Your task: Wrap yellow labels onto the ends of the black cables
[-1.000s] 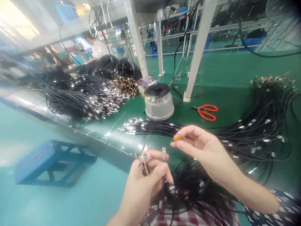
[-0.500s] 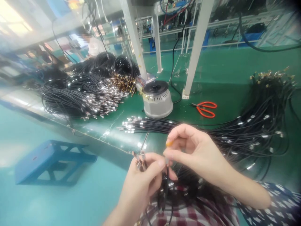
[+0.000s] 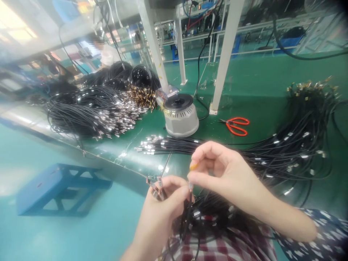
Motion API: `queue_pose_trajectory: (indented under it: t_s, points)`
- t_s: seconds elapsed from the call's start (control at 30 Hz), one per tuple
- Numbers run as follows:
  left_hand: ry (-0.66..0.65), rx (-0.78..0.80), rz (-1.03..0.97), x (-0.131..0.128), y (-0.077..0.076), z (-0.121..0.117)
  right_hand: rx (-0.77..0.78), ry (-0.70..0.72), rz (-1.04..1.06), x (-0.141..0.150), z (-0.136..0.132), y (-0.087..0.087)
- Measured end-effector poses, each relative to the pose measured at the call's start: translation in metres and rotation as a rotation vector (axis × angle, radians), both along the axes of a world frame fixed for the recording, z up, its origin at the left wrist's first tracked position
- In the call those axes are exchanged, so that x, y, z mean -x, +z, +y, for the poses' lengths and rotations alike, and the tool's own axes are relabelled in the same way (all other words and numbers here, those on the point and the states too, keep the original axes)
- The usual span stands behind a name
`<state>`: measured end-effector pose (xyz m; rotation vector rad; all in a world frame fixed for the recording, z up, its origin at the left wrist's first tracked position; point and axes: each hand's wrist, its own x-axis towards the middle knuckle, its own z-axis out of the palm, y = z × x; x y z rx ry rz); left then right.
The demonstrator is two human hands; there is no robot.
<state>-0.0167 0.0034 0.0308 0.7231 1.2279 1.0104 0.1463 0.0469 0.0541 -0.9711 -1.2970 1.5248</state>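
Observation:
My left hand (image 3: 165, 210) is closed around several black cables, whose bare metal connector ends (image 3: 154, 185) stick up past the fingers. One more cable end (image 3: 190, 186) rises beside my left thumb, just below the right thumb's tip. My right hand (image 3: 214, 166) is curled in a pinch above it. A small orange-yellow piece (image 3: 194, 166) shows at its index fingertip; whether it is held or worn on the finger is unclear. Below the hands, more black cables (image 3: 212, 206) lie across my lap over checkered cloth.
On the green bench lie a cable bundle (image 3: 174, 145), red-handled scissors (image 3: 236, 126) and a grey-white round device with a black top (image 3: 181, 119). Larger cable heaps (image 3: 92, 112) are at left and cables (image 3: 304, 134) at right. A blue stool (image 3: 59, 188) stands on the floor. A person (image 3: 108, 54) sits farther back.
Both hands stay close together in nearly the same pose. The left hand and its cable ends have shifted slightly left, and its lower fingers have drawn in.

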Motion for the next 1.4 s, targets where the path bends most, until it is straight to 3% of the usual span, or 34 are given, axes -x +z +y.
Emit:
queue_pose_trajectory:
  t_s: [0.3, 0.53, 0.7, 1.13, 1.4]
  points:
    - [-0.058, 0.025, -0.085, -0.004, 0.006, -0.004, -0.042, -0.111, 0.021, -0.001, 0.002, -0.009]
    - [0.028, -0.024, -0.031, -0.005, 0.002, -0.006, 0.178, -0.056, 0.128, -0.004, -0.008, -0.026]
    - [0.063, -0.045, 0.01, -0.007, 0.002, -0.007, 0.241, -0.061, 0.218, 0.003, -0.01, -0.029]
    - [0.088, -0.073, 0.115, -0.01, -0.002, -0.009, 0.23, -0.075, 0.185, 0.008, -0.011, -0.03]
    - [0.089, -0.062, 0.149, -0.012, 0.005, -0.01, 0.214, -0.088, 0.156, 0.008, -0.012, -0.031]
